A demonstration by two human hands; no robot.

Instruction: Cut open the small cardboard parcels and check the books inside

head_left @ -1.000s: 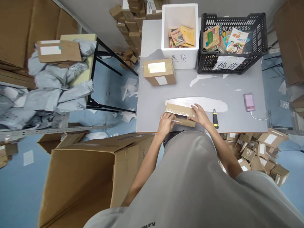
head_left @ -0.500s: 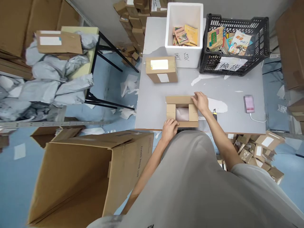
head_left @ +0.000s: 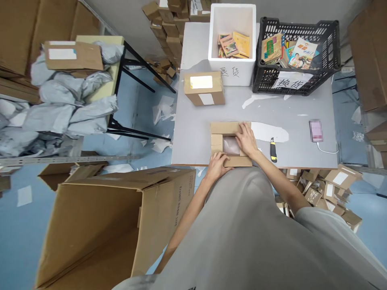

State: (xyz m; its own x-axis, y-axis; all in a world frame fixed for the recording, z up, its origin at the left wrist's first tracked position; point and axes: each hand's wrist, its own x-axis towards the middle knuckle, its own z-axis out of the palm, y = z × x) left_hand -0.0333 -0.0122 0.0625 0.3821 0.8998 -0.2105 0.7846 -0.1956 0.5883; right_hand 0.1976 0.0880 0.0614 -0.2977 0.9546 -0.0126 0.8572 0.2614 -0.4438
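Observation:
A small cardboard box (head_left: 216,141) with its flaps spread lies at the table's front edge, and a pale pinkish wrapped item (head_left: 231,146) shows inside. My left hand (head_left: 217,166) is at the box's near left corner, fingers bent over the near flap and gripping it. Over the right side of the box is my right hand (head_left: 246,139), its fingers apart, touching the far flap and the right end. A black and yellow utility knife (head_left: 273,150) lies to the right, beside a white paper sheet (head_left: 269,132).
A taped box (head_left: 204,88), a white foam bin (head_left: 232,72) and a black crate (head_left: 335,48) with books stand farther back. A phone (head_left: 316,131) lies at the right. A large open carton (head_left: 165,201) stands at lower left; grey parcels (head_left: 50,117) fill a side table.
My right hand has moved left and inward over the right end of the box. My left hand has shifted slightly along the near flap, which now sits flatter toward me.

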